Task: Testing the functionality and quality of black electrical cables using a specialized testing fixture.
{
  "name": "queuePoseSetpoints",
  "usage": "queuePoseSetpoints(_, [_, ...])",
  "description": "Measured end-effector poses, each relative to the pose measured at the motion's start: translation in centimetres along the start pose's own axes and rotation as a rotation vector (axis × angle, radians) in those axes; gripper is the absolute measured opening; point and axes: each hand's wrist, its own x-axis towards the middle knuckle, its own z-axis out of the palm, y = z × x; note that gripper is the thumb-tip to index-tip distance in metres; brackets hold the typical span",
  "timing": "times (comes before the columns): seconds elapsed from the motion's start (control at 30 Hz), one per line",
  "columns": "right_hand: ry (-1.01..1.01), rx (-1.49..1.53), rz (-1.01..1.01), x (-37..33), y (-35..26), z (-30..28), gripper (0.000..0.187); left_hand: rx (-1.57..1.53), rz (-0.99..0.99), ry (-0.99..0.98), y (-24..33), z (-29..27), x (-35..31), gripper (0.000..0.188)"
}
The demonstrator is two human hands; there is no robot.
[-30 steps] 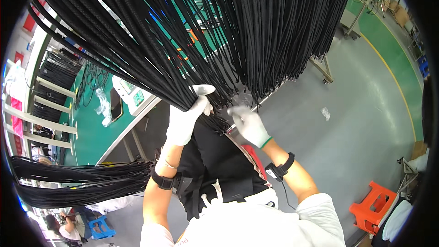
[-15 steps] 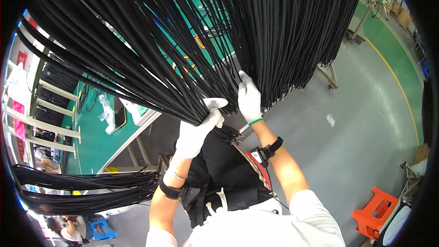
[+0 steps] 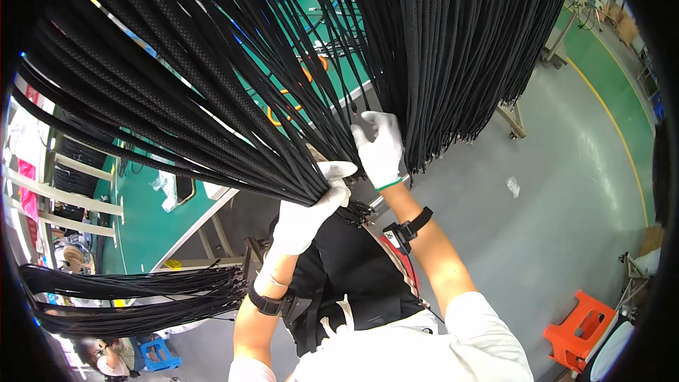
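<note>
A bundle of black braided cables (image 3: 244,147) fans down from the upper left, its lower ends gathered in my white-gloved left hand (image 3: 305,221). The fingers of that hand are closed around the bundle, with the thumb across the top. To the right, my white-gloved right hand (image 3: 380,152) is raised beside thinner hanging cables (image 3: 338,92). Its fingers are curved and apart, with a gap between thumb and forefinger, and nothing shows in the grip. One cable tip hangs close to those fingertips. A dense curtain of black cables (image 3: 467,49) hangs just right of this hand.
A green-topped table (image 3: 134,230) stands at left with a phone (image 3: 185,189) and clear plastic on it. More black cables (image 3: 134,301) lie at lower left. An orange stool (image 3: 580,329) is at lower right, a blue stool (image 3: 160,355) at lower left, near another person.
My right hand has shifted slightly left and turned, its fingers now bent instead of pointing upward. My left hand, still round the bundle, has dropped a little, and the cables have swayed.
</note>
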Motion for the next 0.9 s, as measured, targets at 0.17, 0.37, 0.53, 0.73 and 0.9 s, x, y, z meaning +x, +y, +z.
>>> queuePoseSetpoints(0.17, [0.000,-0.011,-0.038,1.0,-1.0,0.3,0.051,-0.033,-0.002,-0.009,0.0,-0.1,0.0,0.030])
queuePoseSetpoints(0.37, [0.123,-0.046,-0.084,1.8,-1.1,0.8,0.054,0.049,-0.020,-0.007,0.2,-0.3,0.0,0.033])
queuePoseSetpoints(0.53, [0.170,-0.071,0.023,1.5,-1.3,0.5,0.055,0.022,-0.013,0.019,0.0,-0.4,-0.1,0.030])
queuePoseSetpoints(0.73, [0.156,-0.158,-0.020,1.1,-1.8,0.4,0.052,0.028,-0.009,0.048,-0.3,-0.5,-0.1,0.029])
queuePoseSetpoints(0.9, [0.156,-0.203,-0.234,0.4,-1.6,0.8,0.047,0.044,-0.046,0.041,-0.1,-0.5,-0.1,0.028])
